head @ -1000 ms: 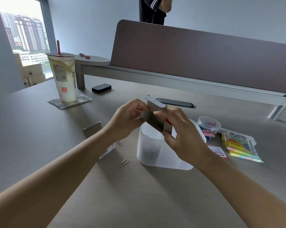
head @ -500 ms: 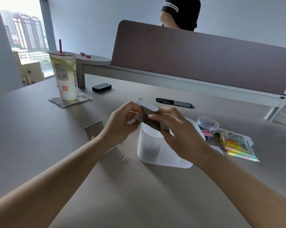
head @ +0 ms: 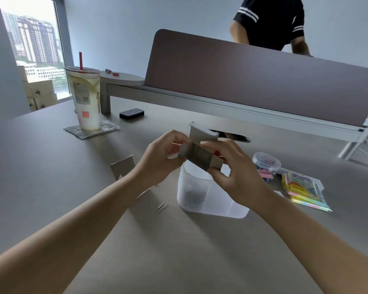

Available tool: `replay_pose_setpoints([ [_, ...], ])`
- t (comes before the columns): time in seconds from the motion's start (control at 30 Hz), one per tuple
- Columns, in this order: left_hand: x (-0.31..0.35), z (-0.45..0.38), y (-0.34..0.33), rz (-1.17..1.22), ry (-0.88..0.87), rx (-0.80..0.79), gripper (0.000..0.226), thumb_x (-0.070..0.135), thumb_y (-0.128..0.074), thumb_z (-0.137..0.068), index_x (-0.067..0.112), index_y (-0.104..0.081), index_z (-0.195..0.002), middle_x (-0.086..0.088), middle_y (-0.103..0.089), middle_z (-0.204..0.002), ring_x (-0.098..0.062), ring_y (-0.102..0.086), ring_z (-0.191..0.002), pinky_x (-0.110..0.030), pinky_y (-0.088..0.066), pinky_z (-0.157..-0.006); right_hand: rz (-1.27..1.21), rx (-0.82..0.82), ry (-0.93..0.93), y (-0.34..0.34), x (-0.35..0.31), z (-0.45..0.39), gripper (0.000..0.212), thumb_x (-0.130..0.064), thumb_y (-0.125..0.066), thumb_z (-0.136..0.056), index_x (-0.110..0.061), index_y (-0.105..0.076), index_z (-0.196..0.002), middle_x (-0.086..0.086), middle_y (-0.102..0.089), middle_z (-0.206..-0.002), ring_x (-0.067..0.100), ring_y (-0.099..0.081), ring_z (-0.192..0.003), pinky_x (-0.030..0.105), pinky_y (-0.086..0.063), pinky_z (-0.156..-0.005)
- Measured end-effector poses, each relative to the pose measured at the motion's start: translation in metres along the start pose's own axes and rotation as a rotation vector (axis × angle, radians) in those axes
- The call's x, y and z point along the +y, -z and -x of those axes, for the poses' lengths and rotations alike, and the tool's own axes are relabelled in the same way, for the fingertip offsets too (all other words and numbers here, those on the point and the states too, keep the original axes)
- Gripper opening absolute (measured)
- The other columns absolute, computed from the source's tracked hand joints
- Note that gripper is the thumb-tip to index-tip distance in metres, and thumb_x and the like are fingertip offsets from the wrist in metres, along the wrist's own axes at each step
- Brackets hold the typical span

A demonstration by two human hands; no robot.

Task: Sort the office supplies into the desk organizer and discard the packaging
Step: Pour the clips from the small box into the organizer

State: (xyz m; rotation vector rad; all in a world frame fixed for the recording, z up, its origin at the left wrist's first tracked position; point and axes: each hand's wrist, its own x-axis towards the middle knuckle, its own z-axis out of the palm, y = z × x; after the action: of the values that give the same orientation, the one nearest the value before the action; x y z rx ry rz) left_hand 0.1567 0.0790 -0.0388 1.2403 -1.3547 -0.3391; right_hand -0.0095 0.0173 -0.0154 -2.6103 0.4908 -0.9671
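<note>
Both hands, left [head: 157, 158] and right [head: 232, 172], pinch a small grey cardboard box [head: 200, 153] above the translucent white plastic organizer [head: 210, 200]; tilted carelessly, remaining clips could spill onto the surface [head: 136, 240].

Organizer [head: 212, 200] contents blurred; clip tub [head: 266, 161] part-hidden behind right hand [head: 232, 172].

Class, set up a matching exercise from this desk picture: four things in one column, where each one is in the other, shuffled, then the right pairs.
Things
1. small cardboard box
2. loose paper clip
3. drink cup
4. sticky notes pack

Places
A. on a coaster, far left
B. held in both hands above the organizer
C. right of the organizer
D. left of the organizer, on the desk

Pairs: 1-B, 2-D, 3-A, 4-C
</note>
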Motion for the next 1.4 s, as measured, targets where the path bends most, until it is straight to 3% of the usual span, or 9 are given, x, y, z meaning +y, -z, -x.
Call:
replay_pose_setpoints([
  [0.07,0.006,0.000,0.004,-0.035,-0.019,-0.047,0.047,-0.005,-0.068,-0.067,0.034,-0.052,-0.087,0.013,-0.060,-0.091,-0.008,-0.062,-0.088,-0.020,-0.049,-0.084,-0.221,-0.012,-0.108,0.003,-0.003,-0.001,0.052,-0.002,-0.061,-0.076,-0.038,-0.044,-0.109,-0.003,-0.049,-0.112,0.008,-0.051,-0.096,0.011,-0.043,-0.081],
  [0.2,0.021,0.008,0.010,-0.055,0.007,-0.100,0.055,-0.005,-0.073,-0.063,0.035,-0.048,-0.091,0.015,-0.057,-0.093,0.009,-0.058,-0.084,-0.017,-0.048,-0.084,-0.441,-0.020,-0.210,0.008,-0.012,-0.002,0.050,-0.003,-0.057,-0.078,-0.045,-0.043,-0.101,0.001,-0.056,-0.108,0.013,-0.059,-0.089,0.016,-0.050,-0.074],
  [0.3,0.031,0.020,0.012,-0.083,0.008,-0.092,0.053,0.000,-0.075,-0.064,0.036,-0.046,-0.091,0.011,-0.058,-0.092,-0.004,-0.061,-0.082,-0.028,-0.051,-0.081,-0.452,-0.028,-0.244,0.008,-0.020,0.000,0.049,0.006,-0.049,-0.080,-0.034,-0.046,-0.109,0.002,-0.057,-0.103,0.019,-0.058,-0.089,0.023,-0.051,-0.074],
  [0.4,0.038,0.035,0.017,-0.196,0.027,-0.049,0.047,0.010,-0.076,-0.065,0.039,-0.045,-0.087,0.012,-0.058,-0.090,-0.015,-0.062,-0.085,-0.033,-0.054,-0.073,-0.387,-0.043,-0.227,0.002,-0.030,0.006,0.044,-0.001,-0.049,-0.085,-0.032,-0.045,-0.117,-0.011,-0.055,-0.100,0.012,-0.055,-0.090,0.015,-0.046,-0.078],
  [0.53,0.038,0.066,0.027,-0.331,0.142,0.075,0.038,0.015,-0.073,-0.069,0.029,-0.046,-0.092,0.004,-0.056,-0.093,-0.017,-0.060,-0.084,-0.019,-0.051,-0.065,-0.145,0.039,-0.158,-0.010,-0.038,0.024,0.037,-0.019,-0.052,-0.088,-0.017,-0.047,-0.124,-0.001,-0.052,-0.125,0.003,-0.039,-0.106,0.018,-0.030,-0.094],
  [0.63,0.037,0.096,0.041,-0.392,0.240,0.181,0.036,0.017,-0.069,-0.073,0.024,-0.044,-0.098,0.004,-0.053,-0.094,-0.016,-0.058,-0.082,-0.015,-0.048,-0.061,-0.058,0.090,-0.053,-0.021,-0.044,0.043,0.040,-0.024,-0.049,-0.077,-0.009,-0.056,-0.113,0.008,-0.058,-0.115,0.007,-0.041,-0.099,0.014,-0.030,-0.085],
  [0.73,0.035,0.121,0.052,-0.436,0.332,0.264,0.037,0.018,-0.067,-0.075,0.016,-0.046,-0.106,0.000,-0.052,-0.099,-0.021,-0.057,-0.086,-0.021,-0.047,-0.063,-0.041,-0.004,0.005,-0.039,-0.045,0.057,0.031,-0.020,-0.056,-0.078,-0.007,-0.060,-0.106,0.010,-0.061,-0.106,0.017,-0.053,-0.097,0.015,-0.034,-0.076],
  [1.07,0.005,0.133,0.087,-0.633,0.529,0.328,0.044,0.023,-0.068,-0.076,0.010,-0.045,-0.111,-0.015,-0.058,-0.112,-0.024,-0.053,-0.091,-0.032,-0.046,-0.075,0.142,-0.337,-0.035,-0.090,-0.029,0.035,0.036,-0.012,-0.045,-0.090,-0.005,-0.048,-0.125,0.011,-0.047,-0.138,0.023,-0.042,-0.128,0.028,-0.030,-0.107],
  [1.4,-0.015,0.110,0.100,-0.696,0.582,0.307,0.045,0.029,-0.067,-0.076,0.009,-0.045,-0.110,-0.003,-0.051,-0.094,-0.024,-0.051,-0.088,-0.041,-0.044,-0.087,0.024,-0.289,-0.136,-0.094,-0.012,0.012,0.014,-0.009,-0.060,-0.082,-0.001,-0.069,-0.088,0.016,-0.063,-0.100,0.025,-0.055,-0.096,0.018,-0.033,-0.075],
])
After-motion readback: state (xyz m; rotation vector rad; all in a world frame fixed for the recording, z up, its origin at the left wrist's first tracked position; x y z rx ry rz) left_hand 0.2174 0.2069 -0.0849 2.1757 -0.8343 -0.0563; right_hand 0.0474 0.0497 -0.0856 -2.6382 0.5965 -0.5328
